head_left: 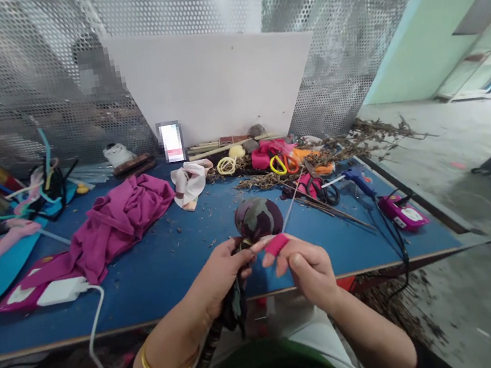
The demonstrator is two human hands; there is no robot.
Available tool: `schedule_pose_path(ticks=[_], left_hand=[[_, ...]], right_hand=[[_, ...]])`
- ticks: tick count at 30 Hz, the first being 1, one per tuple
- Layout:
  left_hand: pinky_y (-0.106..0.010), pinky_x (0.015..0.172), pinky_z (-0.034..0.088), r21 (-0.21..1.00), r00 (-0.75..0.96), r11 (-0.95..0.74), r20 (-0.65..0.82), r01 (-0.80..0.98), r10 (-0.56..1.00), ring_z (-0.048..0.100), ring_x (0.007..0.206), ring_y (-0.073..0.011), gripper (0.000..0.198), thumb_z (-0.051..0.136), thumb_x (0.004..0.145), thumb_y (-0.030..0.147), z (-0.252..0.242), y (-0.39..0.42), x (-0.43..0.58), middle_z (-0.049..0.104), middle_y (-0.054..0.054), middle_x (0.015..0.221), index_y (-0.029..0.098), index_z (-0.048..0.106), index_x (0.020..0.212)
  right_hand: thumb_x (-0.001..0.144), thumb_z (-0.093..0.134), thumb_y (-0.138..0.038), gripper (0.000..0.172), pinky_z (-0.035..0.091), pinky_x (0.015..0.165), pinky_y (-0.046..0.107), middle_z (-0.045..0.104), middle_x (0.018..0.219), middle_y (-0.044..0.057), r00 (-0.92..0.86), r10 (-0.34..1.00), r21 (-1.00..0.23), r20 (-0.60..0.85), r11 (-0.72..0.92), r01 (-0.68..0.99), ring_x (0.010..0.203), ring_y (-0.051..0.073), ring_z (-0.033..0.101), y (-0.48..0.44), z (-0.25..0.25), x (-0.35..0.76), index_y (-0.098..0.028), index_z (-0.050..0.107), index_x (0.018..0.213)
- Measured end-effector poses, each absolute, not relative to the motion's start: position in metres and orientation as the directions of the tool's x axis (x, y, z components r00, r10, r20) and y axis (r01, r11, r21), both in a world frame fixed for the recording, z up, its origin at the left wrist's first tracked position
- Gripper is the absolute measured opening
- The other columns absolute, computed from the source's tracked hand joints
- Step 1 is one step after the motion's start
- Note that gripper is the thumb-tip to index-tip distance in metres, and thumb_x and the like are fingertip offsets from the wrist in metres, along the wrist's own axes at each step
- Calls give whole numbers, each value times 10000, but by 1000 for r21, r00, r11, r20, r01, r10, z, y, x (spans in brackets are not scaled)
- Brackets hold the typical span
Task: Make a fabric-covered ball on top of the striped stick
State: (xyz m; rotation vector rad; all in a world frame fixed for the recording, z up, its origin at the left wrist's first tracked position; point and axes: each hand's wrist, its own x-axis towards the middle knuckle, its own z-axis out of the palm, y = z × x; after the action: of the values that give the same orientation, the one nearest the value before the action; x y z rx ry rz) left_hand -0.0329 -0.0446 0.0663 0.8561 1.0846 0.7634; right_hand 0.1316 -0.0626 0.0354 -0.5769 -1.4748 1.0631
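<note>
My left hand (225, 269) is closed around the gathered neck of a camouflage cloth bundle (258, 218). The bundle's round, stuffed-looking head sits just above my fingers, over the table's front part. Loose cloth ends (234, 307) hang below the hand, beside a long dark stick (205, 355) that slants down toward my lap. My right hand (307, 266), with a pink wrap (276, 245) on one finger, is curled close to that neck. From its fingers a thin pale string (293, 204) runs up and to the right. How the string meets the neck is hidden.
Purple cloth (124, 215) lies to the left by a white charger (62, 291). Scissors (320, 187), a blue glue gun (357, 182) and a magenta power strip (403, 212) are on the right. Dry twigs (360, 141) and a lit phone (172, 141) are at the back.
</note>
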Motion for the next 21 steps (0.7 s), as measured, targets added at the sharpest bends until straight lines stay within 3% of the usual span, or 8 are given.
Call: schedule_pose_path(ticks=[2,5,11,16,21], left_hand=[[-163,417,241,878,282,463,-417,-122,864,311,413,-38,261,697,663,310,65,-46,-29,430,86,528,153,572,830],[-161,414,225,881,254,456,-415,-126,873,290,411,-34,247,693,657,302,63,-47,-25,398,99,528,162,553,804],[-171,430,243,894,206,432,-404,-117,891,287,425,-42,253,665,666,305,55,-51,-19,369,104,525,157,546,833],[-177,437,235,900,168,421,-400,-114,901,290,430,-52,294,672,665,309,53,-54,-18,360,107,508,144,574,887],[-184,440,246,910,146,403,-387,-103,911,307,424,-55,233,668,636,288,49,-52,-19,381,98,495,149,569,796]], right_hand=[[930,451,-504,441,469,706,402,569,641,57,-183,886,-867,426,342,-361,690,225,583,-59,31,123,-211,575,626],[912,490,-508,471,380,569,317,426,532,-3,-100,946,-880,307,243,-409,539,157,441,-58,24,118,-209,477,549],[946,487,-403,469,286,545,292,411,531,-16,-23,943,-930,332,323,-175,537,132,384,-74,27,119,-198,438,527],[966,467,-343,441,290,548,285,410,544,-21,-24,923,-918,384,379,-114,540,124,387,-81,29,118,-194,441,552],[976,441,-339,434,308,551,275,415,551,-21,-40,915,-916,401,399,-45,546,122,400,-81,26,115,-194,439,567]])
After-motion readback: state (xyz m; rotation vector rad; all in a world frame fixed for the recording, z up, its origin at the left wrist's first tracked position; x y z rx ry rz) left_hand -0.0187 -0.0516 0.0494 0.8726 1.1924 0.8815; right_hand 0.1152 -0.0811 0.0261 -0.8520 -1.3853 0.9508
